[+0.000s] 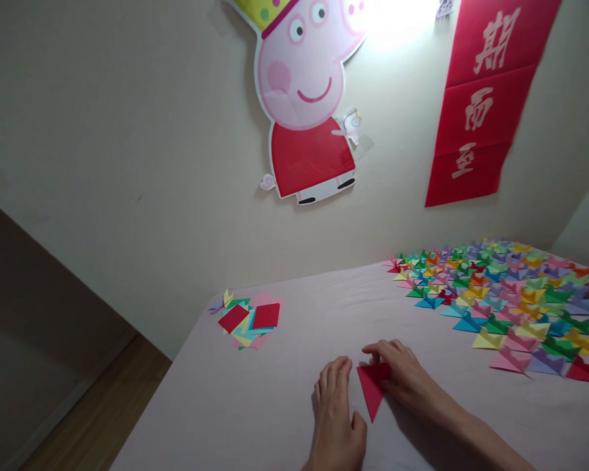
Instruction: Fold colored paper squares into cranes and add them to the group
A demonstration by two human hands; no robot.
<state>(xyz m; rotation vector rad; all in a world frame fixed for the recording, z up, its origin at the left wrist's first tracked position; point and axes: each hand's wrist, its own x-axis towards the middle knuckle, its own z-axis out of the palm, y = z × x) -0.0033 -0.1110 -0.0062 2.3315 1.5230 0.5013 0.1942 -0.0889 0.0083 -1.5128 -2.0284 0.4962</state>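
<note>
A red paper folded into a triangle (372, 392) lies on the pale pink table (275, 399) in front of me. My left hand (334, 418) rests flat just left of it, fingers stretched out and together, holding nothing. My right hand (403, 376) lies over the triangle's upper right part, fingers pressing the paper down onto the table.
A small pile of coloured paper squares (249, 318), red ones on top, sits at the table's far left corner. Several rows of folded paper pieces (515, 301) in many colours cover the far right. A cartoon pig cut-out (307, 98) and a red banner (485, 98) hang on the wall.
</note>
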